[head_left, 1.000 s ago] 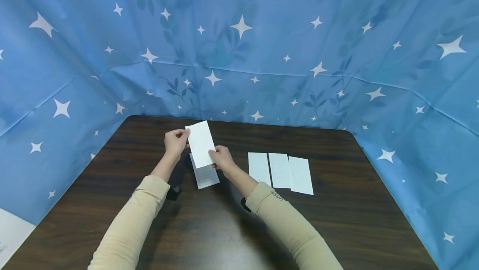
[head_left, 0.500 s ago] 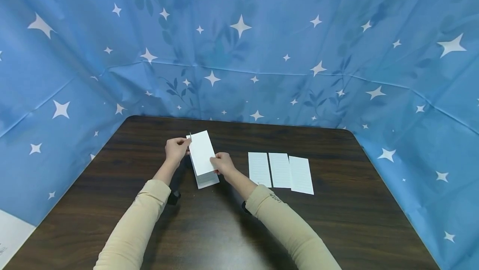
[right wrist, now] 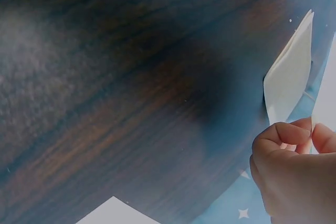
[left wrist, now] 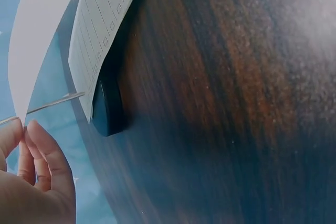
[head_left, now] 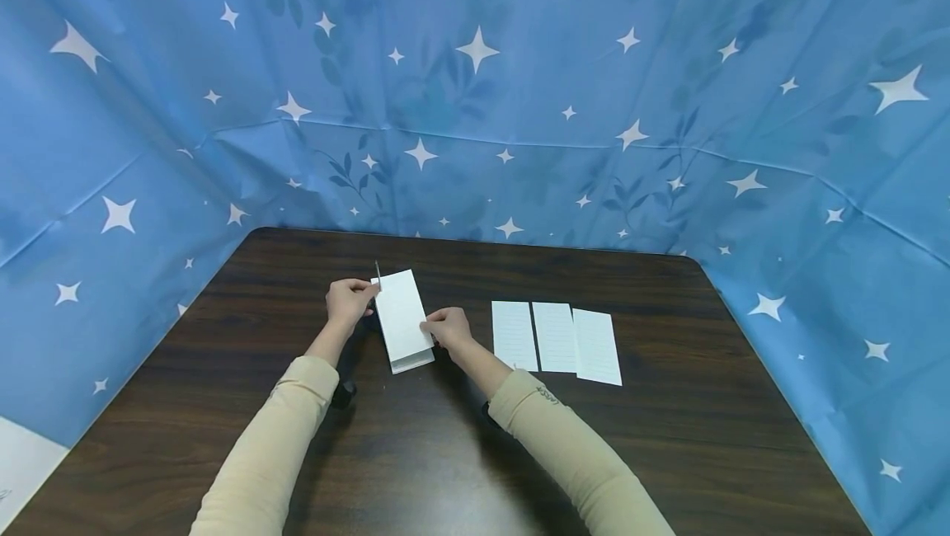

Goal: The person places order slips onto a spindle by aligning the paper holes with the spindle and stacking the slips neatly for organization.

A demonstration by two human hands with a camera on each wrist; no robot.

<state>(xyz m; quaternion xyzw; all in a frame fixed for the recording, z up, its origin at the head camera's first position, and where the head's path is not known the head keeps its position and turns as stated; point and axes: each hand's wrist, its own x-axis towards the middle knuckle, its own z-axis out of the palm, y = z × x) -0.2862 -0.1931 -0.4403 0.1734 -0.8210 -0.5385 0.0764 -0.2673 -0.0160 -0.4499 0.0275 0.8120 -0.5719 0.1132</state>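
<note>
Between both hands is a white paper slip (head_left: 401, 313), its near end lifted off the sheets under it. My left hand (head_left: 350, 302) pinches its far left corner, right beside a thin metal spike (left wrist: 55, 102). The spike's tip sticks up past the slip, and its shaft appears to pass through that corner. With thumb and finger, my right hand (head_left: 449, 328) pinches the slip's right edge. Lower on the spike sit lined paper sheets (left wrist: 100, 30), close above a black base (left wrist: 108, 106). In the head view the slip hides the base.
To the right, three white slips lie on the dark wooden table (head_left: 712, 437): a left slip (head_left: 514, 336), a middle slip (head_left: 554, 338) and a right slip (head_left: 597, 348), the last two overlapping slightly. A blue star-patterned curtain (head_left: 475, 107) hangs behind the table.
Both hands have lowered the slip toward the sheets beneath, bringing it nearer to me in the head view. The spike's tip now shows above the slip's far left corner.
</note>
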